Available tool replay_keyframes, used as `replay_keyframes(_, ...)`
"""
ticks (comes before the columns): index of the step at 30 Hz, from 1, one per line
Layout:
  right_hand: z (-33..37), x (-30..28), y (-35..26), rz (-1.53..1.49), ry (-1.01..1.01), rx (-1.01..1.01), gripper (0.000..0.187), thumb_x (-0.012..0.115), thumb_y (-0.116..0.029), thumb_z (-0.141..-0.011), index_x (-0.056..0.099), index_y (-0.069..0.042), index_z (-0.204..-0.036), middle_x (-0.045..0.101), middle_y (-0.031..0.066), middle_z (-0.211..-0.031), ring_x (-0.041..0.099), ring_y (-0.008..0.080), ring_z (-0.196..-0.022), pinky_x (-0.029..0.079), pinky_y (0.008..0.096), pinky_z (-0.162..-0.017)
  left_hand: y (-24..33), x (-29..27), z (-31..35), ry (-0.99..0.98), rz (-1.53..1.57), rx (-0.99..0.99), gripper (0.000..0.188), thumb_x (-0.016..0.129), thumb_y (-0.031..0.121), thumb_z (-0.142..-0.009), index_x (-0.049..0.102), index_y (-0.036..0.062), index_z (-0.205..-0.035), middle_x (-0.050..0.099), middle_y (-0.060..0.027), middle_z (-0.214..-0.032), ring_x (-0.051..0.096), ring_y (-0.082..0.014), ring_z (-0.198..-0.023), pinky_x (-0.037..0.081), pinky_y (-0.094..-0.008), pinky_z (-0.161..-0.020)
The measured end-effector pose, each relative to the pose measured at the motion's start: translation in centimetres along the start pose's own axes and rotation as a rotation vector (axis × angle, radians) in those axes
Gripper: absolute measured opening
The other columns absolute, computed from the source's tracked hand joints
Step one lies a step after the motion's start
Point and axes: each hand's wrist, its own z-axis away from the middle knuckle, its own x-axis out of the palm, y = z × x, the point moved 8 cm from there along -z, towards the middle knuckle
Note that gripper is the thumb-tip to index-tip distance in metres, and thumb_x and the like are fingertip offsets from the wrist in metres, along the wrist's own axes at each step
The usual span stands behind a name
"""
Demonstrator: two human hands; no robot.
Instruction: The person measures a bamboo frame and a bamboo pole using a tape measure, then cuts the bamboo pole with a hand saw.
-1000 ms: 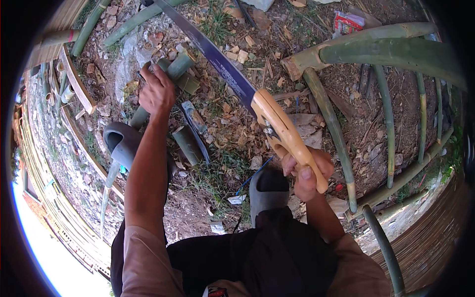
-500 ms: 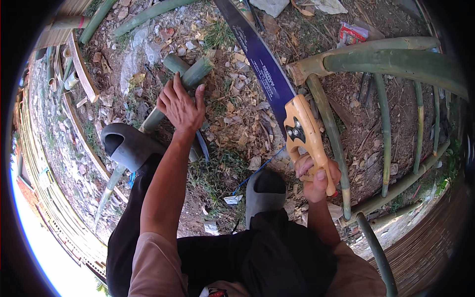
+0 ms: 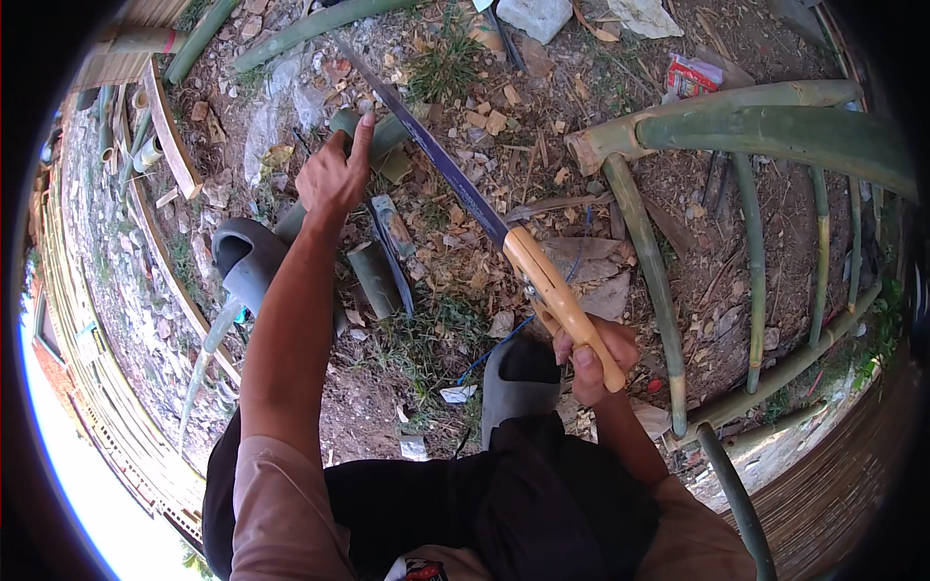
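A thick green bamboo trunk (image 3: 775,131) arches across the upper right of the frame, its cut end pointing toward centre, with thinner green bamboo poles (image 3: 651,281) running down from it to the lower right. Bare brown earth strewn with dry leaves (image 3: 484,184) fills the middle of the picture. At lower centre the person stands in dark trousers (image 3: 484,513), with one grey rubber slipper (image 3: 247,257) at mid left and the other grey slipper (image 3: 518,378) just below centre.

A long hand saw with a dark blue blade (image 3: 436,160) and a pale wooden handle (image 3: 562,300) slants from the upper centre down to the lower right. The right hand (image 3: 593,360) is wrapped tightly around the lower end of that handle. The blade lies across a green bamboo pole (image 3: 387,136) resting on the ground at upper centre left. The left hand (image 3: 334,174) presses down on this pole just left of the blade, fingers curled around it and the forefinger raised along it. A short cut section of green bamboo (image 3: 373,279) lies on the ground below that hand, near the centre.
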Motion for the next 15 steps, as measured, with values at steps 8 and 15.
replay_keyframes(8, 0.3, -0.8, -1.4, 0.172, -0.048, -0.091, 0.026, 0.062, -0.018, -0.088, 0.063, 0.004, -0.076, 0.061, 0.0105, -0.062, 0.059, 0.0188, -0.048, 0.046, 0.0294, -0.047, -0.3, -0.4, 0.2, 0.019, 0.029, -0.126, 0.078, 0.023, 0.070, -0.101, 0.073, 0.0139, -0.121, 0.071, -0.0279, -0.109, 0.066, -0.0441, -0.109, 0.048, -0.0524, -0.096)
replay_keyframes(15, 0.4, -3.1, -1.7, 0.105, -0.085, -0.023, 0.036, 0.062, -0.028, -0.092, 0.061, 0.003, -0.073, 0.059, 0.0087, -0.060, 0.056, 0.0171, -0.045, 0.043, 0.0295, -0.043, -0.3, -0.1, -0.2, 0.030, 0.027, -0.147, 0.073, 0.023, 0.064, -0.103, 0.073, 0.0143, -0.121, 0.071, -0.0274, -0.109, 0.066, -0.0450, -0.109, 0.048, -0.0524, -0.097)
